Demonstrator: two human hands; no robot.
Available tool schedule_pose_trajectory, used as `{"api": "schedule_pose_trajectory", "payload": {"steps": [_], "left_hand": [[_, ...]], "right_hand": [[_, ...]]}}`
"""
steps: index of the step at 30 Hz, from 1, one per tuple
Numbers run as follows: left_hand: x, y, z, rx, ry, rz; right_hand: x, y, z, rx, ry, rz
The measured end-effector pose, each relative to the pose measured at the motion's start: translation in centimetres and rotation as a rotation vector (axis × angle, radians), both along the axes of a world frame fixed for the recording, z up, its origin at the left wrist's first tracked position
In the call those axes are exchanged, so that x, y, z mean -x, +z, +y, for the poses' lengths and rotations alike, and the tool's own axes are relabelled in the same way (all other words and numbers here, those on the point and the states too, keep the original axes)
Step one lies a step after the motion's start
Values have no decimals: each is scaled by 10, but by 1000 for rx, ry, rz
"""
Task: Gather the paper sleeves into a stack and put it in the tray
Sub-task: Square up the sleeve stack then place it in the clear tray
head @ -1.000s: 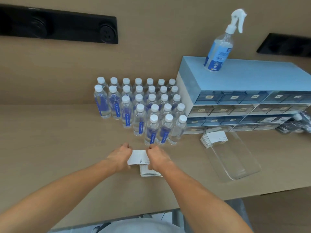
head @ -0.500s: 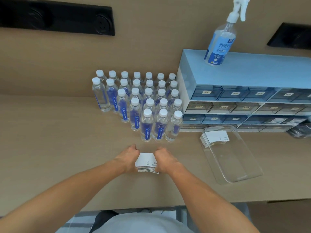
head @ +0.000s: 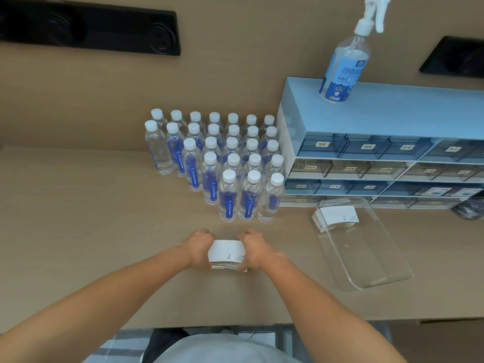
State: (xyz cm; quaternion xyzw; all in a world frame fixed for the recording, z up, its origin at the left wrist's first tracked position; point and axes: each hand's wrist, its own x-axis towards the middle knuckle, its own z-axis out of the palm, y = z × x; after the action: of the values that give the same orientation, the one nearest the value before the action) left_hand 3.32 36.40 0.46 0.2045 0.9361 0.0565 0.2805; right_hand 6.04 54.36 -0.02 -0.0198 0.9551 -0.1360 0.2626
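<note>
From your head camera, the stack of paper sleeves (head: 227,254) sits on the worktop (head: 78,231) right in front of you, just this side of the block of water bottles (head: 222,163). The sleeves are white, flat and slightly curved, with small dark print near the lower edge of the top one; thin layered edges show along the near side, and they look evenly lined up. Your left hand (head: 197,248) presses against the stack's left end and your right hand (head: 255,251) against its right end, so both hands are cupped around it and squeezing it between them. Whether the stack is lifted or resting on the worktop cannot be told.

To your right lies the clear tray (head: 372,258), well apart from your hands. A second pile of sleeves (head: 337,216) already lies at its far end, its left edge overhanging the rim. Behind the tray stands the blue drawer cabinet (head: 379,153), with a spray bottle (head: 345,64) on top.

Compared with a second ago, the sleeves have come together: then the top sleeve was held loose and skewed above the others, and some stuck out toward you. Half a second ago they were nearly squared. Now your hands have closed in tighter at both ends. The tray and its pile have not changed.
</note>
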Motion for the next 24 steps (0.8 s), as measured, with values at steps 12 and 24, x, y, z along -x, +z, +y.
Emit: {"api": "schedule_pose_trajectory", "payload": {"steps": [12,24], "left_hand": [[2,24,-10,-649,1179,-743],[-11,17,4,-714,1149,-723]], "right_hand": [[0,15,-5,724,-1054,-274],[-7,11,-11,831,-1039,-349]]}}
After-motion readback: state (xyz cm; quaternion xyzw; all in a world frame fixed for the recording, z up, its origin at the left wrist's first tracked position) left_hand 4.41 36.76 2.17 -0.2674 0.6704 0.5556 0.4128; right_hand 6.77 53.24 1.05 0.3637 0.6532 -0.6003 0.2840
